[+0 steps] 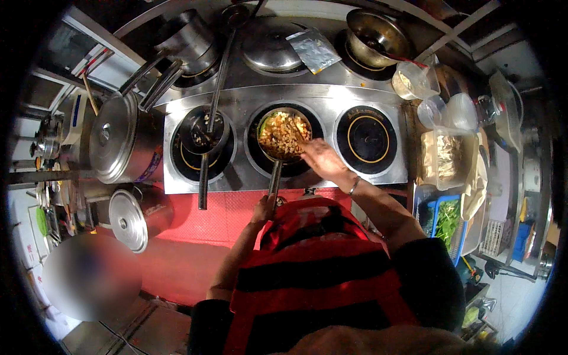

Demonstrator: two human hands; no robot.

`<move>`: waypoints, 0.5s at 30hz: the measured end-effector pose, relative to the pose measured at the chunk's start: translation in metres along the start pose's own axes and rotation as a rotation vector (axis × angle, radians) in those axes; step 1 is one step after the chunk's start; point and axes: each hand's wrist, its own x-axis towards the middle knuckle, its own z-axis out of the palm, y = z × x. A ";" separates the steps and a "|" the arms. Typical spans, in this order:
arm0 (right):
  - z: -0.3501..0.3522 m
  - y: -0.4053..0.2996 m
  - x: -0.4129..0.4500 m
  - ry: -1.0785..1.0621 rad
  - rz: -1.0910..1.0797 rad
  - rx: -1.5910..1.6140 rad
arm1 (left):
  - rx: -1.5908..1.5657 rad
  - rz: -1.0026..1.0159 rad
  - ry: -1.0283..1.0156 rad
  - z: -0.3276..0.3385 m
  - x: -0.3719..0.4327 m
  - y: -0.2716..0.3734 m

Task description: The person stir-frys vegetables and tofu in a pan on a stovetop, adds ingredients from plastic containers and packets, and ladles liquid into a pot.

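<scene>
A saucepan [262,151] full of chopped food [284,133] in brown and orange bits stands on the middle front burner. Some green shows at the food's left edge. My left hand [263,210] grips the pan's long metal handle [275,179] near its end. Over the pan's right rim, my right hand [326,159] holds what look like wooden chopsticks [301,136], their tips down in the food. My fingers partly hide them. On the left front burner sits a second, dark saucepan [203,153] with a few food scraps and a long-handled ladle [222,71] lying across it.
The right front burner [366,140] bears no pan. Behind stand a domed lid [273,49], a foil pouch [313,49] and a deep metal bowl [377,40]. Large lidded pots [113,137] are at left. Plastic tubs [455,157] and a blue basket of greens [447,224] line the right.
</scene>
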 end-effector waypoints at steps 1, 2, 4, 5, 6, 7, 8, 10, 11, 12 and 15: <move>0.007 -0.003 -0.003 -0.054 -0.014 -0.039 | 0.075 0.132 0.022 -0.002 -0.001 0.001; 0.009 0.002 -0.018 -0.016 -0.057 -0.001 | 0.041 -0.053 -0.082 -0.003 0.004 0.040; -0.014 -0.012 -0.021 -0.037 -0.039 0.093 | 0.005 -0.258 -0.144 -0.007 -0.001 0.055; -0.023 -0.015 -0.022 -0.058 -0.027 0.186 | -0.232 -0.399 -0.153 -0.008 0.000 0.047; -0.029 -0.013 -0.028 -0.103 -0.049 0.215 | -0.356 -0.463 -0.161 -0.007 0.001 0.040; -0.029 -0.014 -0.027 -0.106 -0.053 0.215 | -0.476 -0.532 -0.160 -0.007 0.001 0.032; -0.028 -0.015 -0.027 -0.126 -0.108 0.262 | -0.395 -0.403 -0.173 -0.007 0.000 0.025; -0.033 -0.017 -0.022 -0.262 -0.017 0.323 | -0.306 -0.267 -0.191 -0.006 0.003 0.022; -0.008 0.011 -0.036 -0.157 -0.008 0.322 | -0.122 -0.156 -0.136 -0.005 0.004 0.022; -0.011 0.018 -0.031 -0.125 0.033 0.312 | -0.031 -0.102 -0.110 -0.006 0.004 0.026; -0.039 0.026 -0.019 0.107 0.095 0.254 | -0.150 -0.380 -0.126 -0.007 0.006 0.064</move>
